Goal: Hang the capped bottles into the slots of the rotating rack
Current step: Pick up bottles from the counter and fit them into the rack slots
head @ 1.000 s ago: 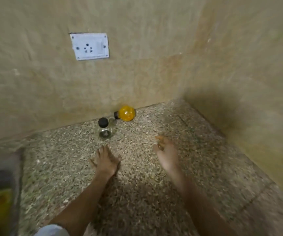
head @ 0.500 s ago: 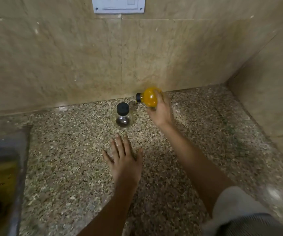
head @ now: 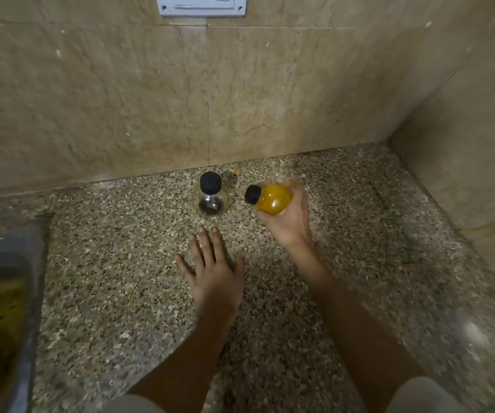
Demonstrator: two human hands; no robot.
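The right hand (head: 288, 222) grips a round orange-filled bottle with a black cap (head: 271, 199), tilted above the speckled granite bench (head: 359, 234). The left hand (head: 215, 275) lies flat, fingers spread, near a clear round black-capped bottle (head: 210, 195) standing upright.

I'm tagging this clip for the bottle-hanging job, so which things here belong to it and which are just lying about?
Job:
orange black-capped bottle, gripped by the right hand
clear black-capped bottle, upright on the granite counter

Lying about:
white wall plate
sink at the left edge
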